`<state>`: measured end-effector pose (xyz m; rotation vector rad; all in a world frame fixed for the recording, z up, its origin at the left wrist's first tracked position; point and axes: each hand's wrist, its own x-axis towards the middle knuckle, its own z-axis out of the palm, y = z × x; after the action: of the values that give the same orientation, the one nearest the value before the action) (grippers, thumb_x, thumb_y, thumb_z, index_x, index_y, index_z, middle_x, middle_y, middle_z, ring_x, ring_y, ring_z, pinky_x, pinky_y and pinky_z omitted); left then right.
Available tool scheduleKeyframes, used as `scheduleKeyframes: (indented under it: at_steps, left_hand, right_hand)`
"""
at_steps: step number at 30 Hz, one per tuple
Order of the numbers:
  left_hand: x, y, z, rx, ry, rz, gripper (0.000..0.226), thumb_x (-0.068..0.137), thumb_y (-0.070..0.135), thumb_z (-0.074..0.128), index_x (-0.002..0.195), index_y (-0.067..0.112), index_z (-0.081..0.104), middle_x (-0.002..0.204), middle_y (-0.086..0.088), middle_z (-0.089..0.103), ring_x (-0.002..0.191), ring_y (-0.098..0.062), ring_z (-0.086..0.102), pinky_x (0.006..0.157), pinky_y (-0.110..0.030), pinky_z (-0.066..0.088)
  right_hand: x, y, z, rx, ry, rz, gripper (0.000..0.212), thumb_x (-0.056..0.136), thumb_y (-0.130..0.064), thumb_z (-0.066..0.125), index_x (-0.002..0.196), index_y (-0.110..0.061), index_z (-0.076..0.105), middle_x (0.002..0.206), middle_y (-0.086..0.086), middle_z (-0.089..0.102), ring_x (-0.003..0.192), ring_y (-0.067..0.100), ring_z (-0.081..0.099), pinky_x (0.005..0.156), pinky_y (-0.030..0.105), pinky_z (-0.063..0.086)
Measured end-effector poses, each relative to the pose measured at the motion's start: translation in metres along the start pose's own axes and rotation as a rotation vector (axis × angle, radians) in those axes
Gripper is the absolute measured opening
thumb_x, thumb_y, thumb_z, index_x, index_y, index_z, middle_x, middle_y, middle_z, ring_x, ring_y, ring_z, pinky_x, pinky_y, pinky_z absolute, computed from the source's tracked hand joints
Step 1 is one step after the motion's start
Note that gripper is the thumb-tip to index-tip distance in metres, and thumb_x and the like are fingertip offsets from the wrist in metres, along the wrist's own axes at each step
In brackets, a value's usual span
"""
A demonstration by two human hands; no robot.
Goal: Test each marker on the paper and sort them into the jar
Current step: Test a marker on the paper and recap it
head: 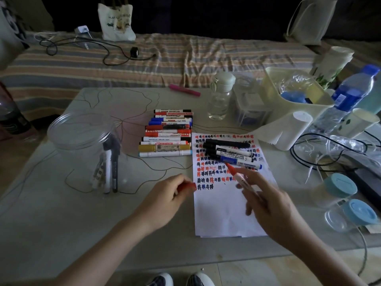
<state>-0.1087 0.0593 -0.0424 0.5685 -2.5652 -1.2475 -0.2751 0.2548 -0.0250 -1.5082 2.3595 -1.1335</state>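
My right hand [268, 203] grips an uncapped red marker [239, 178] over the paper [222, 213], fingers curled round its white barrel and the red tip pointing up and away from me, toward the rows of black, red and blue test marks that fill the sheet's upper half. My left hand [167, 195] pinches the red cap [188, 186] between thumb and curled fingers, just off the paper's left edge, the two hands held apart.

Several capped black and blue markers [231, 153] lie across the top of the paper. To their left, a row of untested markers [167, 135] lies side by side on the tabletop [61, 223], in red, blue, black, gold and white.

The clear jar [86, 145] stands open on the left side of the tabletop, well apart from the paper, with a few markers upright inside it.

A pink marker [184, 90] lies alone near the far edge. A clear bottle [219, 98], a pale plastic bin [294, 93], a paper roll [288, 129], a blue-labelled water bottle [348, 93] and two blue-lidded containers [350, 201] crowd the right side. A striped bed [165, 54] runs behind, with a tote bag [116, 21] on it.
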Motion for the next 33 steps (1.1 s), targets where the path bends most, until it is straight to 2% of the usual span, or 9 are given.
scheduleKeyframes:
  at_steps: [3,6,9,11,13,16,25,30,33]
  left_hand:
    - [0.013,-0.009,0.013,0.066,0.075,0.059,0.016,0.087,0.035,0.065,0.099,0.024,0.063,0.094,0.016,0.060,0.090,-0.001,0.056,0.077,-0.014,0.044]
    - [0.023,-0.018,0.017,0.150,0.172,0.106,0.019,0.082,0.031,0.073,0.097,0.023,0.065,0.097,0.018,0.059,0.093,0.002,0.053,0.080,-0.010,0.041]
    - [0.029,-0.027,0.022,0.179,0.204,0.115,0.024,0.080,0.036,0.074,0.098,0.022,0.066,0.100,0.014,0.063,0.097,-0.003,0.054,0.085,-0.020,0.047]
    - [0.029,-0.035,0.024,0.131,0.214,0.133,0.031,0.077,0.042,0.071,0.100,0.021,0.068,0.102,0.012,0.066,0.101,-0.006,0.056,0.089,-0.027,0.049]
    - [0.029,-0.041,0.025,0.081,0.228,0.161,0.033,0.075,0.045,0.071,0.099,0.023,0.070,0.102,0.013,0.066,0.102,-0.004,0.057,0.089,-0.029,0.050]
    - [0.032,-0.049,0.028,0.042,0.247,0.166,0.032,0.074,0.047,0.073,0.097,0.026,0.070,0.100,0.014,0.066,0.102,-0.003,0.057,0.087,-0.032,0.051]
    - [0.036,-0.052,0.029,0.021,0.249,0.168,0.028,0.072,0.050,0.074,0.093,0.032,0.067,0.100,0.019,0.066,0.105,-0.003,0.057,0.091,-0.032,0.048]
    - [0.035,-0.052,0.029,0.025,0.261,0.185,0.028,0.073,0.049,0.074,0.092,0.030,0.069,0.100,0.020,0.066,0.104,-0.003,0.057,0.092,-0.032,0.047]
    - [0.036,-0.054,0.029,0.022,0.272,0.185,0.028,0.072,0.048,0.074,0.092,0.030,0.069,0.100,0.019,0.067,0.105,-0.003,0.057,0.091,-0.032,0.048]
  right_hand:
    - [0.008,-0.002,0.011,0.141,0.046,-0.005,0.036,0.099,-0.011,0.043,0.126,-0.030,0.056,0.110,-0.001,0.065,0.076,0.006,0.070,0.067,0.018,0.057]
    - [0.013,-0.010,0.012,0.700,0.002,0.215,0.042,0.100,-0.003,0.044,0.131,-0.028,0.058,0.125,-0.003,0.066,0.112,0.014,0.065,0.085,0.036,0.058]
    - [0.016,-0.015,0.013,1.019,0.041,0.407,0.044,0.095,0.007,0.048,0.125,-0.022,0.061,0.112,0.007,0.072,0.100,0.020,0.069,0.071,0.032,0.057]
    - [0.019,-0.013,0.020,0.869,0.076,0.413,0.023,0.090,-0.008,0.062,0.112,-0.014,0.065,0.092,0.011,0.074,0.077,0.020,0.066,0.059,0.027,0.049]
    - [0.021,-0.008,0.029,0.729,0.111,0.414,0.024,0.083,-0.026,0.067,0.099,-0.007,0.068,0.071,0.014,0.067,0.057,0.015,0.054,0.052,0.025,0.041]
    - [0.028,-0.005,0.040,0.654,0.164,0.433,0.031,0.090,-0.031,0.061,0.085,0.000,0.067,0.055,0.006,0.057,0.047,0.013,0.045,0.045,0.023,0.035]
    - [0.045,0.001,0.058,0.712,0.181,0.459,0.027,0.101,-0.028,0.045,0.098,-0.010,0.065,0.078,0.010,0.070,0.060,0.023,0.067,0.035,0.029,0.047]
    - [0.032,0.010,0.064,0.471,0.262,0.358,0.014,0.092,-0.020,0.064,0.082,-0.011,0.062,0.059,0.001,0.062,0.039,0.019,0.055,0.035,0.028,0.044]
    - [0.032,0.012,0.069,0.280,0.321,0.364,0.018,0.090,-0.025,0.067,0.073,-0.019,0.064,0.057,-0.005,0.064,0.045,0.011,0.058,0.044,0.028,0.047]
